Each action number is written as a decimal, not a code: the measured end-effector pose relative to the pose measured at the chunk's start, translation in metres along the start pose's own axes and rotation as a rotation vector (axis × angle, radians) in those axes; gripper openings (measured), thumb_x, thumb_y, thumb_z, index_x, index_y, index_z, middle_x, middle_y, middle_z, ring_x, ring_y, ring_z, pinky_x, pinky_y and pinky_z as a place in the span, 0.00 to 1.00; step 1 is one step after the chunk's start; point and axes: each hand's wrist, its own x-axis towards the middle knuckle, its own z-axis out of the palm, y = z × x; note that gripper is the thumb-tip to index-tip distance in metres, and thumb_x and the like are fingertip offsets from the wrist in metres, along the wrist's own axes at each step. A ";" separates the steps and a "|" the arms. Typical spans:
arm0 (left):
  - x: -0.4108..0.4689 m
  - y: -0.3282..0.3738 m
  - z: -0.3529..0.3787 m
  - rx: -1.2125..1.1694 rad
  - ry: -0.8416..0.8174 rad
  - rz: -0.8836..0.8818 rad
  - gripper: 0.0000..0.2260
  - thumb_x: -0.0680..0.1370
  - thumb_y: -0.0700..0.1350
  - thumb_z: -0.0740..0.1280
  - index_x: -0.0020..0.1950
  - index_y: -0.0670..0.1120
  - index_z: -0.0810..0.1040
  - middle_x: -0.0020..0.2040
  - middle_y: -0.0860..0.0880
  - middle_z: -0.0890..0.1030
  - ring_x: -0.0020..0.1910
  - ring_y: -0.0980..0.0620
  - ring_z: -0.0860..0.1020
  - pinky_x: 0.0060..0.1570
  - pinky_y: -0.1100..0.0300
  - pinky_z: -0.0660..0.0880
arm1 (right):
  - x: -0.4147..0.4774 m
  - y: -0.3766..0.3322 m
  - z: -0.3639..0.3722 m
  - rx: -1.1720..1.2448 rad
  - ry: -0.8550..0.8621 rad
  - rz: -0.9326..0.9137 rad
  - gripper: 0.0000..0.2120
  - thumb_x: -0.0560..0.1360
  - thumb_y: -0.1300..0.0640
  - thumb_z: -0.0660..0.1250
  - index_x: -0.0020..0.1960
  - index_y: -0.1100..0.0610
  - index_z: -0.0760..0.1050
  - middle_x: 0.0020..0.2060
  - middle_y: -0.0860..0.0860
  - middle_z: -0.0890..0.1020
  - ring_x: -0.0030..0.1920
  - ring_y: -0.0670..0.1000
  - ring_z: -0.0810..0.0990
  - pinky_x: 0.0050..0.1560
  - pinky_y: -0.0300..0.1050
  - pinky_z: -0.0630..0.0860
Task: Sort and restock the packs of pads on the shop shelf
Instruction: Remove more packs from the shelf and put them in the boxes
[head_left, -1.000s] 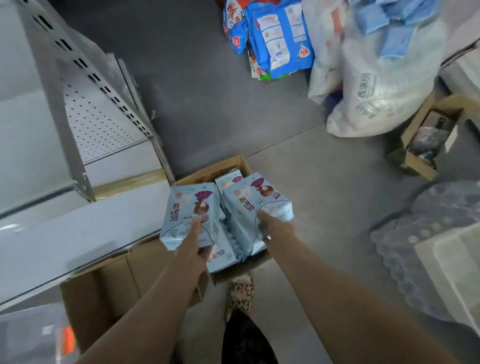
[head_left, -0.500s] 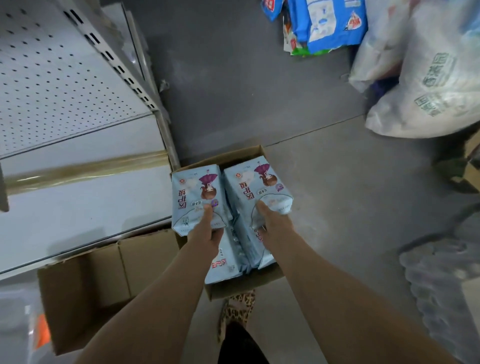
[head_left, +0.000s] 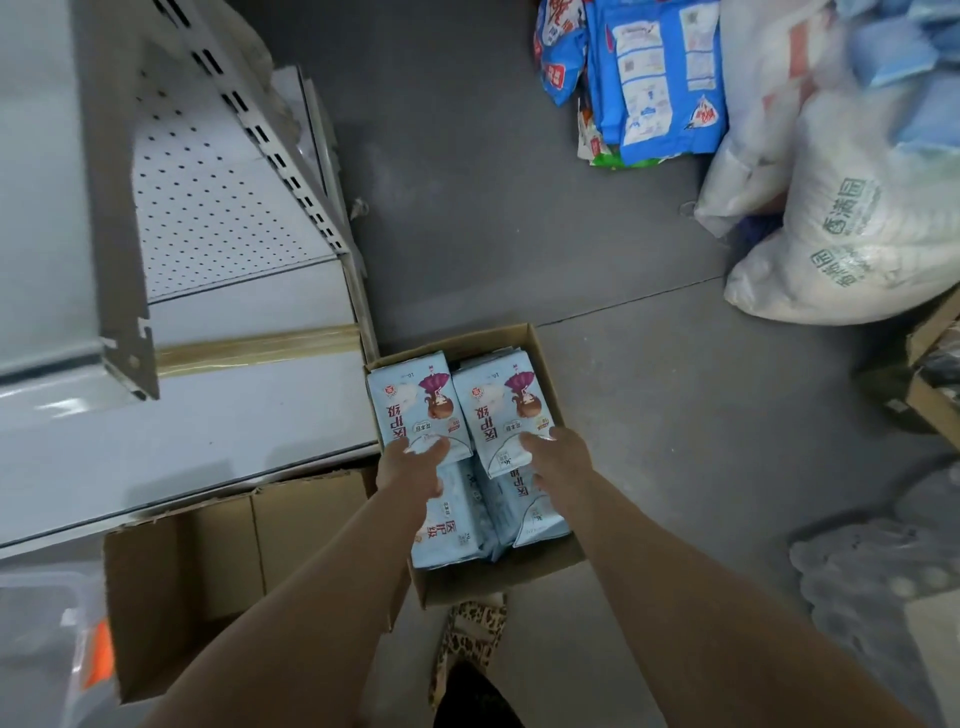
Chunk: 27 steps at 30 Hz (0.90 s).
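Note:
Two light-blue packs of pads are held side by side over an open cardboard box (head_left: 540, 353) on the floor. My left hand (head_left: 410, 467) grips the near end of the left pack (head_left: 410, 400), thumb on top. My right hand (head_left: 558, 457) grips the near end of the right pack (head_left: 506, 410) the same way. More of the same packs (head_left: 467, 519) lie in the box beneath them. The white metal shop shelf (head_left: 182, 431) stands at the left, its lower board bare.
An empty cardboard box (head_left: 218, 561) lies on its side under the shelf edge. Blue packaged goods (head_left: 660, 78) and large white sacks (head_left: 852, 234) sit on the grey floor at the far right. Another carton (head_left: 930, 384) is at the right edge. My foot (head_left: 467, 639) is below the box.
Both hands have drawn the two packs together until they lie side by side and lowered them toward the box. The view has shifted slightly.

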 end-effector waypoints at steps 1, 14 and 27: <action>-0.010 0.004 -0.005 0.024 0.010 0.039 0.28 0.76 0.50 0.75 0.73 0.46 0.69 0.56 0.47 0.79 0.33 0.52 0.78 0.36 0.59 0.80 | -0.010 -0.006 -0.004 -0.064 0.029 -0.066 0.13 0.78 0.52 0.70 0.60 0.54 0.72 0.41 0.48 0.78 0.37 0.47 0.77 0.37 0.42 0.76; -0.162 0.057 -0.142 0.406 0.080 0.673 0.29 0.73 0.43 0.76 0.72 0.49 0.71 0.65 0.44 0.75 0.62 0.45 0.76 0.53 0.59 0.73 | -0.207 -0.089 0.006 -0.850 0.153 -0.735 0.34 0.73 0.52 0.77 0.75 0.51 0.67 0.65 0.54 0.78 0.64 0.55 0.76 0.65 0.49 0.74; -0.340 -0.003 -0.478 0.495 0.453 1.035 0.31 0.71 0.45 0.77 0.72 0.48 0.72 0.67 0.40 0.73 0.66 0.40 0.72 0.63 0.50 0.71 | -0.548 -0.084 0.126 -1.072 0.195 -1.172 0.35 0.74 0.52 0.75 0.77 0.49 0.64 0.72 0.56 0.69 0.73 0.59 0.65 0.70 0.50 0.70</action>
